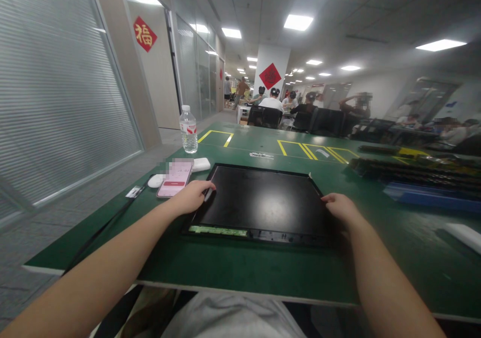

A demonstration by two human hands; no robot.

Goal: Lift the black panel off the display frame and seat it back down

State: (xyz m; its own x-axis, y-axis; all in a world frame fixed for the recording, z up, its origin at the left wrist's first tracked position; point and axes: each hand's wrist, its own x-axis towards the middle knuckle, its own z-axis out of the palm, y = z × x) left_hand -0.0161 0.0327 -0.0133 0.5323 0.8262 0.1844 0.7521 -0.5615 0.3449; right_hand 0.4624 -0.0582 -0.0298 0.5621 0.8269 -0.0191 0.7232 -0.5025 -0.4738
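Observation:
A flat black display panel (263,200) lies on the green table (240,268) in front of me, a strip of green circuit board along its near edge. My left hand (192,196) rests on the panel's left edge, fingers curled round a thin dark tool I cannot name. My right hand (340,207) grips the panel's right edge, fingers bent over it.
Left of the panel lie a pink phone (175,179), a white mouse (155,180) and a white case (200,164). A water bottle (188,129) stands behind them. Dark trays (409,173) and a blue sheet lie at the right. People sit at desks far back.

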